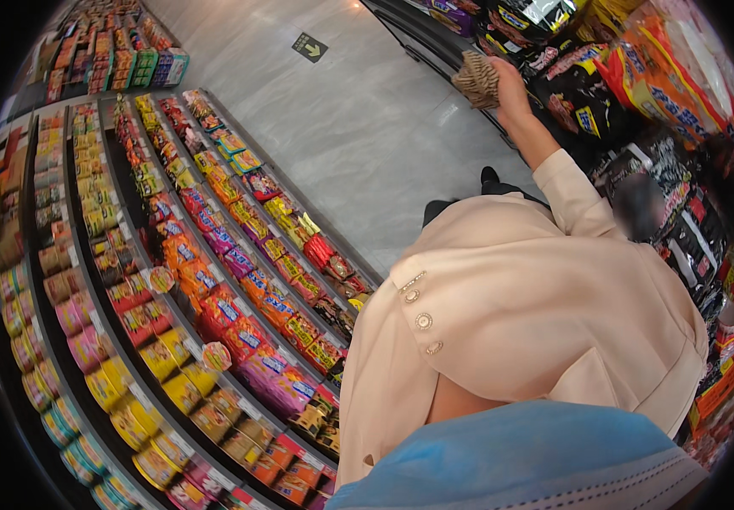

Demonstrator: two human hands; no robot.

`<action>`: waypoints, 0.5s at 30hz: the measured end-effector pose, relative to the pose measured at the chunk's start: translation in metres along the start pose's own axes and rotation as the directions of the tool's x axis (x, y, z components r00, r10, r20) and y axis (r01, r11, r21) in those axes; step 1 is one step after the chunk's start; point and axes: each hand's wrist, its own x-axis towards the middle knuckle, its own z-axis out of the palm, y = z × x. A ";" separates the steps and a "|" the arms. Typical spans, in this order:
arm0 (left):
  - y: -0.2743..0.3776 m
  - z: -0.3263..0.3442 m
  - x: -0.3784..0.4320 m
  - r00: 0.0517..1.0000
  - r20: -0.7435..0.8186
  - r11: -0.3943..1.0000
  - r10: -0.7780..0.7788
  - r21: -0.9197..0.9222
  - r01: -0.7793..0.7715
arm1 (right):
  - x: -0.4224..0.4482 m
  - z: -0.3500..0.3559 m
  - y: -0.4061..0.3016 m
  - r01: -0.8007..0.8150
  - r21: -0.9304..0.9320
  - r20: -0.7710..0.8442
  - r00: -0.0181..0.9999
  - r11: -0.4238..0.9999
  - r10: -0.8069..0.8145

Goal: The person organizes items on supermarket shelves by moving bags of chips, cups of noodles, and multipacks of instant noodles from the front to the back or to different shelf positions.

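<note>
My right hand [512,89] reaches out at the upper right, closed around a bunched, ribbed grey-brown cloth [476,80]. The cloth is at the dark front edge of a display rack [434,57]; whether it touches the edge is unclear. Beside the hand lie black plastic snack packages [574,105] with yellow and red print. Further right is a large orange and red package [666,83]. My left hand is out of view. Before me are my cream coat [532,306] and dark shoes [489,174] on the grey floor.
Long tiered shelves [255,315] curve along the left, stocked with colourful snack packets and round tubs [112,382]. Another stocked display [118,64] stands at the upper left. A dark floor sign with an arrow [309,48] marks the grey aisle. A blue face mask [520,452] covers the bottom edge.
</note>
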 end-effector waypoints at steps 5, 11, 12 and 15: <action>0.035 -0.058 0.065 0.999 -0.023 0.998 -0.034 0.050 0.035 | 0.044 -0.005 -0.034 -0.009 0.221 -0.059 0.998 0.975 0.022; 0.132 -0.102 0.167 0.989 -0.005 0.986 0.150 0.074 -0.149 | 0.069 -0.005 -0.072 -0.038 0.299 -0.198 0.975 0.954 0.101; 0.153 -0.104 0.184 0.979 0.000 0.976 0.204 0.072 -0.203 | 0.073 -0.008 -0.072 -0.055 0.345 -0.168 0.978 0.937 0.120; 0.231 -0.106 0.231 0.921 0.014 0.920 0.389 0.050 -0.389 | 0.085 -0.015 -0.066 0.058 0.255 -0.331 0.943 0.965 0.031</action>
